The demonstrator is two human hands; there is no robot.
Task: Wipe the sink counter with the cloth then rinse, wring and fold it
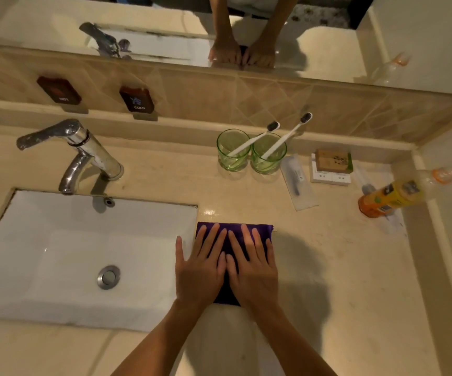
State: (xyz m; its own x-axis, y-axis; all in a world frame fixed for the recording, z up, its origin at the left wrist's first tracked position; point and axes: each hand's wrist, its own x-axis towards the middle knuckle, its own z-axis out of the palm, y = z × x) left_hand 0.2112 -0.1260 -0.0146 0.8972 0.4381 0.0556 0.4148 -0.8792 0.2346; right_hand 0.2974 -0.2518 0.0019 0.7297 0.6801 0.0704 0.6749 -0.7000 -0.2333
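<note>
under both flat, open palms, left hand [200, 267] and right hand [252, 267], the folded purple cloth [231, 237] lies pressed on the beige stone counter [328, 253], so folding looks nearly finished; next probably lifting away.

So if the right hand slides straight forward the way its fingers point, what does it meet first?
Probably the right green glass, after the cloth's far edge and bare counter; the right hand points there, though depth is uncertain.

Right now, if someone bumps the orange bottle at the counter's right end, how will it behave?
The orange bottle looks tall and narrow, standing upright, so it probably tips easily. Liquid seems to fill only its lower part, so it is likely light. Its round body would probably roll along the counter once down.
</note>
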